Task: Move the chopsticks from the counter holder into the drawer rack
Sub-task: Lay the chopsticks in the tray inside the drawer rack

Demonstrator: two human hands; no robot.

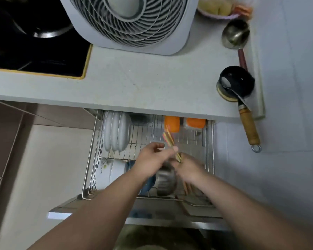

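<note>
A bundle of coloured chopsticks (168,137) points up and away over the open wire drawer rack (209,141). My left hand (152,156) pinches the bundle near its middle between thumb and fingers. My right hand (187,166) is closed around the lower ends of the same chopsticks. More brownish chopsticks (186,187) lie in the rack under my right wrist. Both hands hover over the rack's middle. The counter holder is not in view.
White plates (116,132) stand at the rack's left; a white bowl (107,170), blue bowl (148,184) and steel bowl (165,181) sit in front. Orange containers (172,123) are at the back. On the counter (134,83) stand a fan (134,20) and ladles (235,83).
</note>
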